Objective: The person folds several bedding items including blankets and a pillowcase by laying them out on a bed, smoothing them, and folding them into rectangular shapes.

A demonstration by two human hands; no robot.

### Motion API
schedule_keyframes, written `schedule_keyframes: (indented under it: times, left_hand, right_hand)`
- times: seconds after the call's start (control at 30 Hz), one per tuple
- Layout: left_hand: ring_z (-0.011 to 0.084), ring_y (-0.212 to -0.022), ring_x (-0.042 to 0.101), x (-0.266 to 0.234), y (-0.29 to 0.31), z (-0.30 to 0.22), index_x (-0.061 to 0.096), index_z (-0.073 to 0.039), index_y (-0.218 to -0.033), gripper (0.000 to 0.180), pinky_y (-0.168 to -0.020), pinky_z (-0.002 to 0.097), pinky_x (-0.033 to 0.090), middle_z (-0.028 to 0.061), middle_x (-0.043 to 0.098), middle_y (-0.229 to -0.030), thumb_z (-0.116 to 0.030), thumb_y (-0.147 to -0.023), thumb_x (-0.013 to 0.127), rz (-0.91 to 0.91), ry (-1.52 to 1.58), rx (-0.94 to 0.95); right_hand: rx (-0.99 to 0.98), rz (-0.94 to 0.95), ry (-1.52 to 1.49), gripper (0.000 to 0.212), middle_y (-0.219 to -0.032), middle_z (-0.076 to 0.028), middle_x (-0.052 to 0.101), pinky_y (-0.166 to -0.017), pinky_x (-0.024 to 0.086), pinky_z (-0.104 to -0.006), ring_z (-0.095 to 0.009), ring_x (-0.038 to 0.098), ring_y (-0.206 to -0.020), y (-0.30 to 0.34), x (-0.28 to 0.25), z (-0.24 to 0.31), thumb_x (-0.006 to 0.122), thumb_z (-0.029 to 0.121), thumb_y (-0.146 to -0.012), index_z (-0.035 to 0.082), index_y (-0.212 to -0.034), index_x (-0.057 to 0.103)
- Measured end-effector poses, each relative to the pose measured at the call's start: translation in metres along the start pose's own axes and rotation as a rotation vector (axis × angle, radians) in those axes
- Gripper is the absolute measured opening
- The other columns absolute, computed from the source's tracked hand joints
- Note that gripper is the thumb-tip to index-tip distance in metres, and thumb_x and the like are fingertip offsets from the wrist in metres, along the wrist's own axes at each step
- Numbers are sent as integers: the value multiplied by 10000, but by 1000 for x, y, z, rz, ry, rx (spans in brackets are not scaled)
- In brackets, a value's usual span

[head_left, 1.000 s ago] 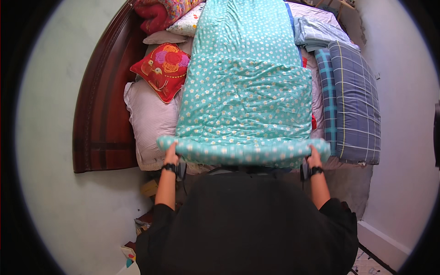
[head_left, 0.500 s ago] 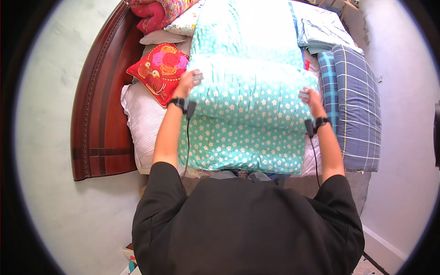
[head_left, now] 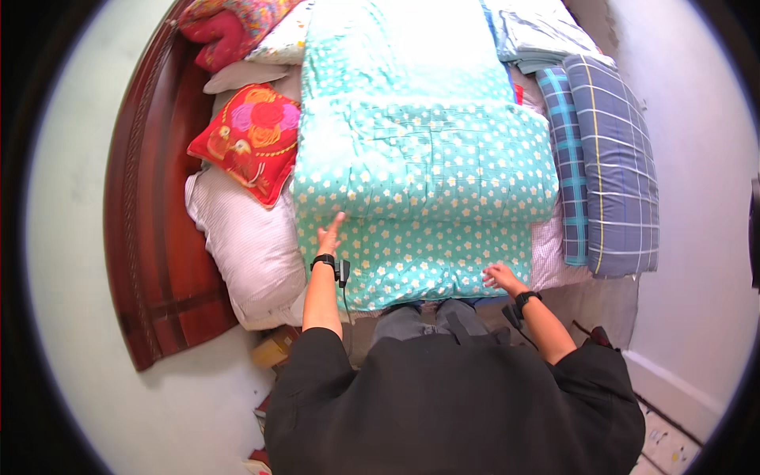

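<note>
A teal quilt [head_left: 427, 170] with small white flowers covers the middle of the bed, its near part folded over into a thick layer with a rounded edge. My left hand [head_left: 328, 233] is at the left side of that fold's near edge, fingers stretched out and holding nothing. Above the quilt's lower layer, close to its near right corner, hovers my right hand [head_left: 502, 277], loosely open with slightly bent fingers. Whether either hand touches the cloth I cannot tell.
Left of the quilt lie a red embroidered cushion [head_left: 252, 138] and a pale striped pillow [head_left: 245, 245], beside a dark wooden headboard [head_left: 150, 206]. To the right stand rolled or folded checked bedding [head_left: 621, 170] and a folded light-coloured cloth [head_left: 546, 36]. A wall rises beyond.
Both hands have come off the folded part of the quilt and moved back toward me. The right hand has also shifted left. The view has tilted slightly.
</note>
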State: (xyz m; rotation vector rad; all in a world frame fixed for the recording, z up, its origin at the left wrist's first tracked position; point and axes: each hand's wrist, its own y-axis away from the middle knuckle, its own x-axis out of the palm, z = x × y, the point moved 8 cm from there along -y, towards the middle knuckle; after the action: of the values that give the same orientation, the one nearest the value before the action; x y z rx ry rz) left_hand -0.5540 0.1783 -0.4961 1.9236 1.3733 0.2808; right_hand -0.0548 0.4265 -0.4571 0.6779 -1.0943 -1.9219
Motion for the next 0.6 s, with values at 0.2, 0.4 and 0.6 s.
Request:
schedule_keyframes:
  times: [0.2, 0.4, 0.6]
  left_hand:
    - [243, -956, 535, 27, -68, -53, 458, 17, -1185, 931, -768, 473, 468, 121, 520, -1130, -552, -529, 792, 79, 476, -164]
    - [244, -893, 570, 2, -82, -50, 422, 103, -1179, 847, -773, 426, 499, 154, 525, -1110, -361, -590, 815, -166, 520, -120]
    - [215, -954, 560, 52, 14, -171, 515, 77, -1125, 629, -833, 336, 453, 129, 553, -1156, -195, -629, 788, -232, 210, 338]
  right_hand:
    - [153, -138, -213, 276, -853, -42, 641, -571, 464, -235, -125, 621, -699, 84, 1, -88, 481, 270, -890, 66, -1053, 569]
    - [190, -339, -487, 260, -839, -52, 637, -596, 482, -234, -129, 622, -693, 125, 0, -141, 497, 271, -881, 59, -1013, 567]
    - [91, -164, -487, 286, -851, -45, 635, -602, 486, -240, -132, 627, -704, 111, 7, -130, 524, 296, -876, 63, -1038, 563]
